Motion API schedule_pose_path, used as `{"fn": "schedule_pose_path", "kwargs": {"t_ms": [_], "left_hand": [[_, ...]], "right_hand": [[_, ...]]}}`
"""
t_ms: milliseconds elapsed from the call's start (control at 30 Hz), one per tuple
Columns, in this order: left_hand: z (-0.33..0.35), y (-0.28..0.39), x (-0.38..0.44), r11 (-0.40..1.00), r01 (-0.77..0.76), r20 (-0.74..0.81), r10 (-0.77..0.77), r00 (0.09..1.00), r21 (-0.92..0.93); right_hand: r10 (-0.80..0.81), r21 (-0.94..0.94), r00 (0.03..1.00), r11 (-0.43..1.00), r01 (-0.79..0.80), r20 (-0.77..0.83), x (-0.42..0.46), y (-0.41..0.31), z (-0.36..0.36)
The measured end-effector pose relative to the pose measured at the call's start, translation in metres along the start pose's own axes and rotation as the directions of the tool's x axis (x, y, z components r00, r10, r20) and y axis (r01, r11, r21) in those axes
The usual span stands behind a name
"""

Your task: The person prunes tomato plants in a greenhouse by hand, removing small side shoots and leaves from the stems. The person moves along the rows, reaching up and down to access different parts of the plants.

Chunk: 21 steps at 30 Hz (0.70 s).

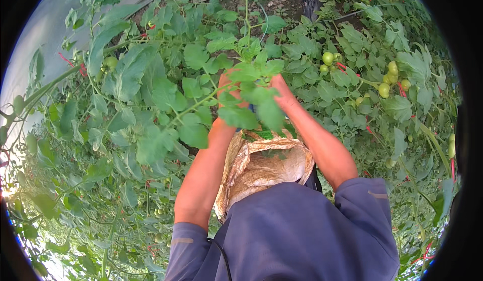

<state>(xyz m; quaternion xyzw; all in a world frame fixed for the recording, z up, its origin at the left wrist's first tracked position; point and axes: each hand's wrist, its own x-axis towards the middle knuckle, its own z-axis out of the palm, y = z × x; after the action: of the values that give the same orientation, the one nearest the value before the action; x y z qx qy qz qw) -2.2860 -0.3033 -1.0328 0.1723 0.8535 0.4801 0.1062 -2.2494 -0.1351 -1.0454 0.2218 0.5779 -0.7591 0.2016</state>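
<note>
Both arms reach forward into a leafy tomato plant (192, 92). Leaves partly cover my left hand (231, 88), so its fingers and anything in them are hidden. My right hand (281, 90) is at the right side of the same shoot, its fingertips behind leaves (269, 105). A small patch of something blue shows between the wrists. Below the hands, against my body, hangs a woven sack (271, 167) with its mouth gaping. Some green leaf pieces (277, 153) are visible inside it, and green material lies at its far rim.
Green tomatoes (328, 58) hang on the right, with another cluster (388, 80) farther right. Red ties (341, 67) mark several stems. A thick stem (49, 84) slants across the left, near plastic sheeting (49, 35). Bare soil (281, 1) shows at the top.
</note>
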Motion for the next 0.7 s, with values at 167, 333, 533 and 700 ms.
{"fn": "schedule_pose_path", "kwargs": {"t_ms": [167, 333, 533, 700], "left_hand": [[0.001, 0.006, -0.004, 0.774, -0.124, 0.149, 0.038, 0.988, 0.621], [0.006, 0.009, 0.000, 0.987, 0.114, -0.006, -0.114, 0.993, 0.118], [0.021, 0.010, 0.009, 0.790, 0.443, -0.042, -0.505, 0.862, -0.424], [0.010, 0.038, 0.020, 0.718, 0.541, -0.001, -0.602, 0.798, -0.438]], "right_hand": [[-0.337, -0.710, 0.942, 0.666, 0.229, -0.012, 0.001, 0.017, 0.020], [-0.478, -0.797, 0.876, 0.554, 0.241, -0.067, -0.001, 0.003, 0.034], [-0.526, -0.813, 0.847, 0.526, 0.251, -0.078, -0.007, -0.019, 0.030], [-0.542, -0.939, 0.838, 0.251, 0.235, 0.065, -0.034, -0.038, 0.014]]}}
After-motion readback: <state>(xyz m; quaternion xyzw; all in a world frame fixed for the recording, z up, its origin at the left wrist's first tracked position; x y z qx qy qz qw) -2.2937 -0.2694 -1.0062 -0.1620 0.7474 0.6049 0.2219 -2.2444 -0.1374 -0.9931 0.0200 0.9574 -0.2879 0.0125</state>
